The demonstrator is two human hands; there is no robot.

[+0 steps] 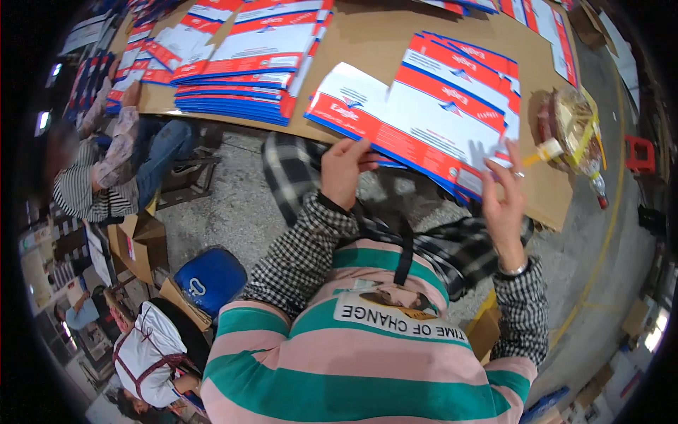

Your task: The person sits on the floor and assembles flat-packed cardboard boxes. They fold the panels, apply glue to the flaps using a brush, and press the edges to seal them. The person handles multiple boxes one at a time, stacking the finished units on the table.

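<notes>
In front of me at the table's near edge lies a small pile of flat printed cardboard sheets (445, 116), red, white and blue, their near corners over the edge. My left hand (344, 172) is closed on the near edge of the left sheet (351, 95), its fingers curled at the blue border. At the pile's right near corner is my right hand (504, 194), fingers spread and casting a shadow on the white panel; whether the fingertips press on the sheet is hard to tell. It wears a ring and a bracelet.
Taller stacks of similar sheets (247, 85) stand on the brown-topped table (353, 39) to the left. A clear plastic-wrapped bundle (575, 131) and a bottle (599, 189) are at the right edge. A person in a striped top (106, 184) sits at left. A blue stool (210, 279) stands behind.
</notes>
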